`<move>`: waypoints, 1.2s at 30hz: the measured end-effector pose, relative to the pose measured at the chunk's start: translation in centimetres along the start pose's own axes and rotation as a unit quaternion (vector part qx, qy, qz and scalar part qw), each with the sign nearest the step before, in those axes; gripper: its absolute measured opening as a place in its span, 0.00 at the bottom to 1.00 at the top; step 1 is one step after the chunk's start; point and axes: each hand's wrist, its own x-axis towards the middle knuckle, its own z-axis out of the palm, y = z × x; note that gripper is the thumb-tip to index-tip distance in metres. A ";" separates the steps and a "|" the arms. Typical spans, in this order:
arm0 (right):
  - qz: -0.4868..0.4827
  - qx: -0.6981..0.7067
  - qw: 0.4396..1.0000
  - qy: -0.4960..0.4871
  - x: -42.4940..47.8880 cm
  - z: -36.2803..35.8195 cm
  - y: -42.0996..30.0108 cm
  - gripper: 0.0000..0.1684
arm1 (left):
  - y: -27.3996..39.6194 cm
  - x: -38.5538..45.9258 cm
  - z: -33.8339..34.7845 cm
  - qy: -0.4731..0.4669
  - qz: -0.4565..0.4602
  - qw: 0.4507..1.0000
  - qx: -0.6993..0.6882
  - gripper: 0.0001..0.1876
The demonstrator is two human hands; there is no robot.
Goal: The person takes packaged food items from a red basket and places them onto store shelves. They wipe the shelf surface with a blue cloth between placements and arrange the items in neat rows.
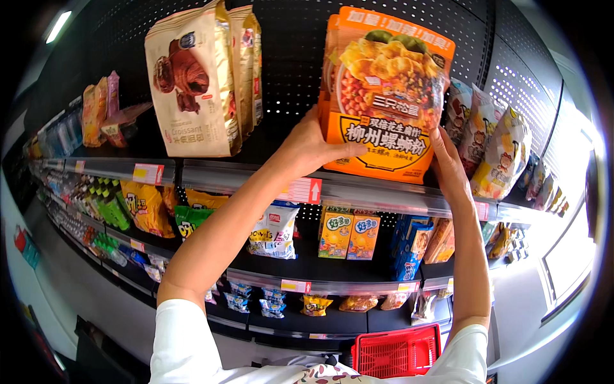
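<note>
Both arms reach up to the top visible shelf. My left hand [312, 146] grips the lower left side of an orange pouch of instant rice noodles [391, 96], its thumb across the front. On the pouch's lower right edge rests my right hand [448, 161], its thumb at the front and its other fingers mostly hidden behind. The pouch stands upright at the shelf's front, with another orange pouch partly visible behind it. Left of it stand cream-coloured bags of croissants [189, 86], apart from my hands.
Puffed snack bags [501, 149] stand close to my right hand. A clear shelf-edge strip [374, 189] with price tags runs below the pouch. Lower shelves hold snack boxes [336, 235] and bags. A red shopping basket [397, 353] is below, near my body.
</note>
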 end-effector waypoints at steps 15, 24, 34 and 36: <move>0.017 -0.041 0.997 -0.071 0.2 1.7 -1.0 0.44 | -2.3 1.2 0.8 -0.044 0.028 0.993 -0.105 0.38; -0.061 0.031 0.989 -0.133 1.6 2.2 -0.2 0.29 | -1.1 0.3 -0.5 -0.058 -0.036 0.994 -0.091 0.28; -0.223 -0.236 0.930 0.170 -6.1 -0.2 -0.4 0.48 | -1.6 0.4 1.0 0.156 0.095 0.983 -0.011 0.48; -0.262 -0.218 0.921 0.191 -9.3 -0.3 -0.2 0.35 | -1.0 0.0 0.7 0.214 0.119 0.969 0.021 0.45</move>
